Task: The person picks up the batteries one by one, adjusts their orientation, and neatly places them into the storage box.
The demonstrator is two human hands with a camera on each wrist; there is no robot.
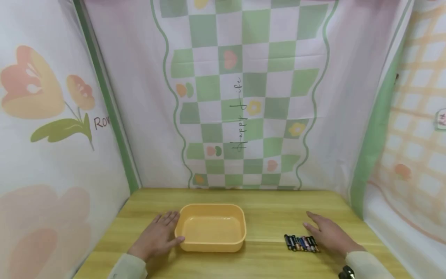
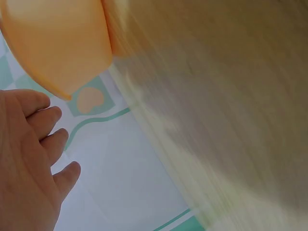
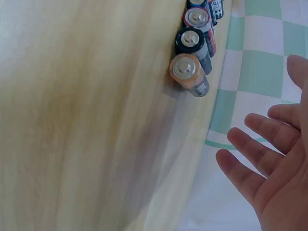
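Note:
A yellow-orange rectangular plastic box (image 1: 210,247) with rounded corners stands on the wooden table, its inside bare. At its left end is my left hand (image 1: 157,235), fingers relaxed along the side and thumb tip right at the rim. The left wrist view shows these fingers loosely bent, close to the box wall (image 2: 60,43). To the right, several batteries (image 1: 300,243) lie side by side in a row. My right hand (image 1: 331,234) is held just beyond the row's right end, fingers spread and holding nothing. An orange-ended battery (image 3: 185,70) is nearest to it in the right wrist view.
The wooden table (image 1: 265,263) ends at a back curtain (image 1: 244,97) with a green and white check print. Cloth panels enclose the left (image 1: 45,162) and right (image 1: 411,155) sides. Table surface lies between the box and the batteries.

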